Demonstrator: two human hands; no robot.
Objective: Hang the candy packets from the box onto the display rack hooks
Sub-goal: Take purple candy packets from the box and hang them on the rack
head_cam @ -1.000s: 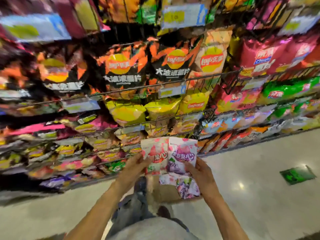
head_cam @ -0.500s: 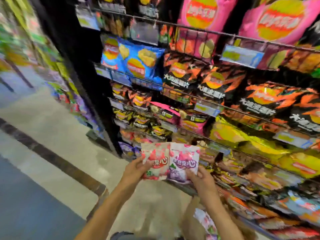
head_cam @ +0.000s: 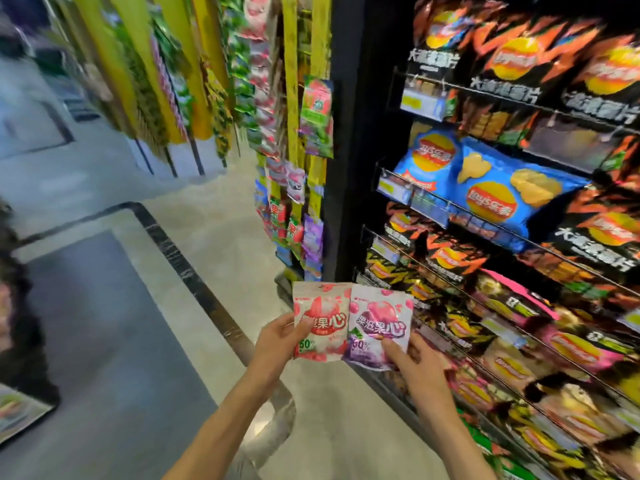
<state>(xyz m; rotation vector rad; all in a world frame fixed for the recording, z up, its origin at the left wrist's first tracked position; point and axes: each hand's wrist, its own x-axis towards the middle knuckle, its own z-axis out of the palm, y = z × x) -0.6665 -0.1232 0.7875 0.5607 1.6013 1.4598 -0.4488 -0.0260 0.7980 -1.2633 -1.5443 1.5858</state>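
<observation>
Turning from the chip shelves [head_cam: 502, 209], the view has been brought round within the last second to the hanging display rack [head_cam: 294, 161] at the shelf end, so hanging appears imminent. Two candy packets are held side by side below that rack: the red packet [head_cam: 320, 322] is pinched by the left hand [head_cam: 277, 344], the purple packet [head_cam: 379, 327] by the right hand [head_cam: 420, 367]. Both packets are flat, glossy, crinkled foil pouches. No box is visible. Packets already hung on the rack are blurred.
</observation>
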